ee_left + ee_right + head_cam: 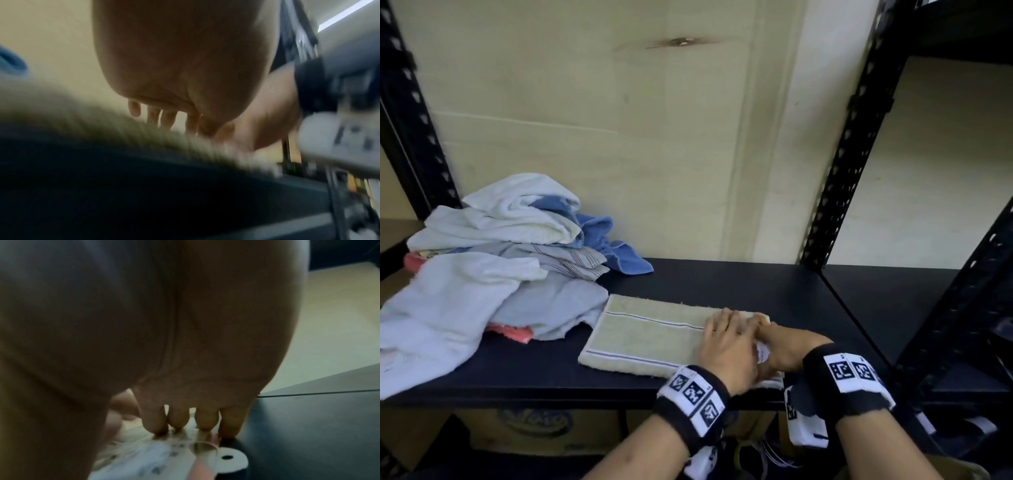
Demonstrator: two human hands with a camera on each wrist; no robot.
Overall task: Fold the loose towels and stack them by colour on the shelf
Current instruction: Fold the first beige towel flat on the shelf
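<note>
A pale green towel (650, 334), folded flat with thin blue stripes across it, lies on the black shelf (750, 284) close to its front edge, about midway along. Both hands are on the towel's right end. The left hand (726, 346) lies palm down on top of the cloth with its fingers (722, 317) stretched out and pressing flat; it grips nothing. The left wrist view, though blurred, agrees: 4 fingers (162, 118) reach straight down to the fuzzy towel edge.

The right hand (784, 347) sits just beside the left, touching it, at the towel's right front corner. Its fingers (179, 420) point down side by side with their tips on the cloth, where a white tag (762, 353) sticks out between the 2 hands. Whether the thumb pinches the towel or tag, I cannot tell: the left hand hides it from the head view, and the wrist view is too dark and close.

At the shelf's left end sits a loose pile of towels (493, 246), white, grey and blue (616, 250), with a pink one (512, 332) peeking out underneath; the pile's right side just touches the green towel's far left corner. Black perforated uprights (849, 137) frame the shelf against a pale wooden back panel (602, 120).
</note>
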